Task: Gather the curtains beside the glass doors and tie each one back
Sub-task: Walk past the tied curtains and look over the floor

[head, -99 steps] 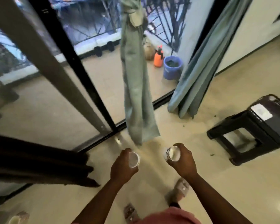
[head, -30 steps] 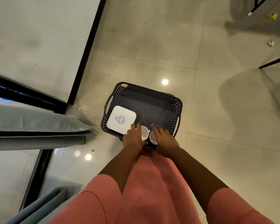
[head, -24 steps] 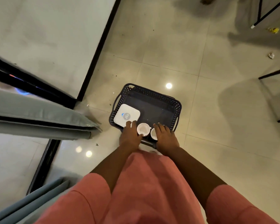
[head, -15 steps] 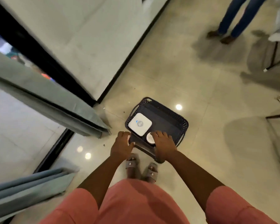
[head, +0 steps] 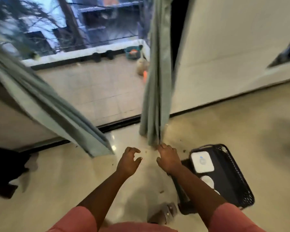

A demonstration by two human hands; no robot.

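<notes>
Glossy cream floor tiles (head: 70,173) run up to the black sliding-door track (head: 119,123), with a balcony visible through the glass.

Landmark: hanging grey-green fabric curtain (head: 155,101), falling in a narrow bundle at the edge of the glass, hem near the floor. Second grey-green curtain panel (head: 47,104) slants across well to its left. No tie visible on either within the frame; the upper parts are cut off or blurred.

Right hand (head: 167,158): just below the hanging curtain's hem, fingertips at or touching the bottom edge; contact not certain through the blur. Fingers loosely curled, holding nothing that I can see.
Left hand (head: 129,162): to the left of and below the hem, clear of the cloth, fingers spread and bent, empty.

Dark perforated plastic basket (head: 231,178) on the floor to the right of the curtain, holding a white square device (head: 202,162) and a white round object (head: 207,180).

Judgement: reach toward the curtain, gathering not begun.

Risks:
- Grabbing at the hem only would leave the upper folds loose, so the bundle may splay.
- Basket sits close to the feet; a step to the right could kick it.
- Cloth could slip from a one-handed hold.
</notes>
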